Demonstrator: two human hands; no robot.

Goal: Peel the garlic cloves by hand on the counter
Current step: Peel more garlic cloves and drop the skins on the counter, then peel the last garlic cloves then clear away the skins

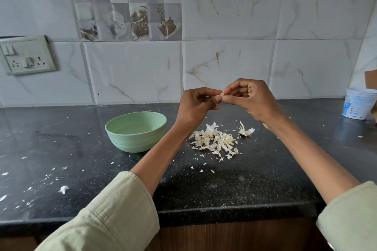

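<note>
Black counter [224, 189]: left hand [195, 106], right hand [251, 100] pinch mostly hidden garlic clove [222, 93] above peel pile [216, 140]; tub [359, 106] cut off.

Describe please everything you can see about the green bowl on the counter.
The green bowl is round, pale mint, matte like plastic, with faint ridges low on its outer wall. It stands upright on the dark counter, left of the pile of garlic skins. The visible part of its inside looks empty. Nothing touches it.
</note>
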